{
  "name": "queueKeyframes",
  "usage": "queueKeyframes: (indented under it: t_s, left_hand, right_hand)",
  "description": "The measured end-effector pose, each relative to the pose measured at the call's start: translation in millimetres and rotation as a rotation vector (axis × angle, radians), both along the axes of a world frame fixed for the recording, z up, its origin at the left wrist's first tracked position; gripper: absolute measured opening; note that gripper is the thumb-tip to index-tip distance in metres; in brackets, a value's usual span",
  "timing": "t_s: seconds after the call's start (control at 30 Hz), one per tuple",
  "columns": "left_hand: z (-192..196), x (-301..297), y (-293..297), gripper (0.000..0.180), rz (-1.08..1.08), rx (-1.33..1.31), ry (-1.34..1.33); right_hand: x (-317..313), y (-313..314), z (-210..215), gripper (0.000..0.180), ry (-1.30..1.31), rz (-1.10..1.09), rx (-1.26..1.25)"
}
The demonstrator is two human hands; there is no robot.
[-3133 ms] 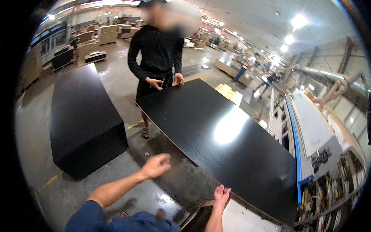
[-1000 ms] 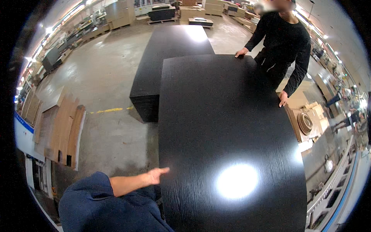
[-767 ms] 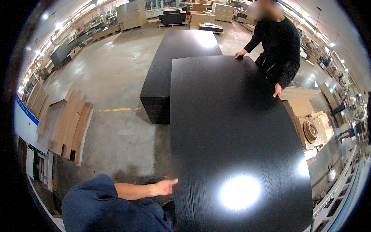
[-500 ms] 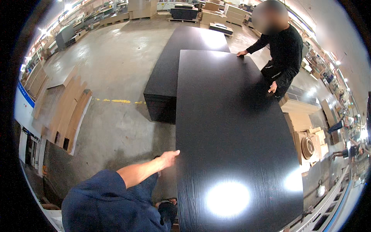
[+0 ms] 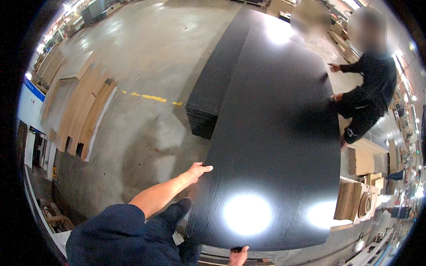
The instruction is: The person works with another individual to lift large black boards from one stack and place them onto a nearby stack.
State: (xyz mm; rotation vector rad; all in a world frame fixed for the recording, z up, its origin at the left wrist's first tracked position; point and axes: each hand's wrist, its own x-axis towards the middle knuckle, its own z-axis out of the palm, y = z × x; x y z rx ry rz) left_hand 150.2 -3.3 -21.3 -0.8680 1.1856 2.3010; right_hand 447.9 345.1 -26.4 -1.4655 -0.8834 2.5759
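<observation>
A large black wood-grain panel (image 5: pixel 270 146) stretches away in front of me, glossy with light reflections. My left hand (image 5: pixel 199 171) grips its left edge, thumb on top and fingers below. At the near edge, my right hand (image 5: pixel 238 256) is closed on the panel, its thumb over the rim and its other fingers largely hidden. The panel's far part overlaps a stack of black panels (image 5: pixel 217 84). On the right side stands a co-worker in black (image 5: pixel 372 84); one of their hands is at the panel's right edge and the other is a little farther along.
Brown boards (image 5: pixel 84 111) stand stacked at the left, beside a white and blue machine (image 5: pixel 30 104). Right of the panel are stacked wooden pieces with a round coil (image 5: pixel 365 203). A yellow dashed line (image 5: pixel 153 97) crosses the concrete floor. Other people appear farther right.
The panel's far end has swung left over the black stack, and its near edge has come into view. My right hand now shows there. The co-worker appears farther right.
</observation>
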Motion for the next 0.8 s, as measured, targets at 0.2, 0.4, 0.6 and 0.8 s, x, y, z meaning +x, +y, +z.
queueKeyframes:
  t_s: [0.2, 0.4, 0.6, 0.8]
  left_hand:
    - [-38.8, 1.2, -127.0, 0.052, 0.010, -0.715, 0.091]
    - [19.9, 26.2, -167.7, 0.089, -0.360, -1.309, 0.301]
    - [57.4, 42.6, -174.4, 0.110, -0.960, -1.339, 0.176]
    - [44.4, 19.6, -158.7, 0.110, -1.023, -1.427, 0.213]
  right_hand:
    - [-106.0, -139.5, -52.3, 0.040, -0.062, 0.252, -0.215]
    - [-185.7, -164.0, -20.6, 0.039, -0.113, 0.280, -0.286]
    - [-250.6, 0.8, -51.5, 0.039, -0.404, 0.137, 0.085]
    - [-305.0, 18.2, -49.5, 0.034, -0.474, 0.190, 0.187]
